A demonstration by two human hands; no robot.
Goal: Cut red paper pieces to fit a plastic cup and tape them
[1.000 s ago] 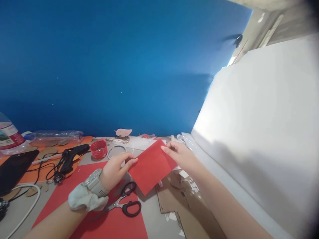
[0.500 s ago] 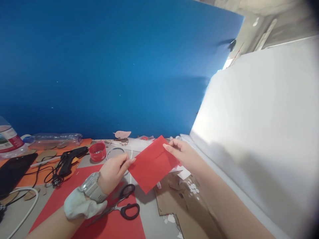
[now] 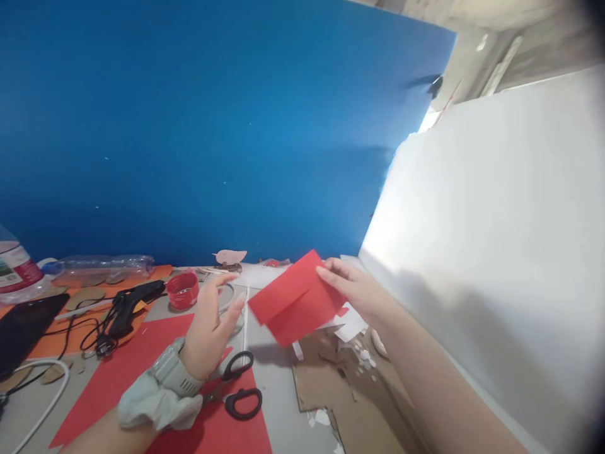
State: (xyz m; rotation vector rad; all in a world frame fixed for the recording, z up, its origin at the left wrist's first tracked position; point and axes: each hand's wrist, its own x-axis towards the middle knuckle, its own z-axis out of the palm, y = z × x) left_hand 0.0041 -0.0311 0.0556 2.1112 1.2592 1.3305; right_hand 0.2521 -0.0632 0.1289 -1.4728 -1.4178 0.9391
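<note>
My right hand (image 3: 355,291) pinches the right edge of a folded piece of red paper (image 3: 295,301) and holds it above the table. My left hand (image 3: 210,325) hovers just left of the paper with its fingers spread, touching nothing. A watch and a pale sleeve cuff sit on that wrist. Black-handled scissors (image 3: 236,389) lie below my left hand on a large red sheet (image 3: 142,372).
A red bottle cap (image 3: 182,290), a black glue gun with cord (image 3: 123,309), a clear plastic bottle (image 3: 99,265) and cardboard scraps (image 3: 345,384) lie around. A blue board (image 3: 212,126) stands behind, a white board (image 3: 496,252) at the right.
My left hand has let go of the red paper and opened. My right hand has lifted and tilted the paper, so its fold flap now shows.
</note>
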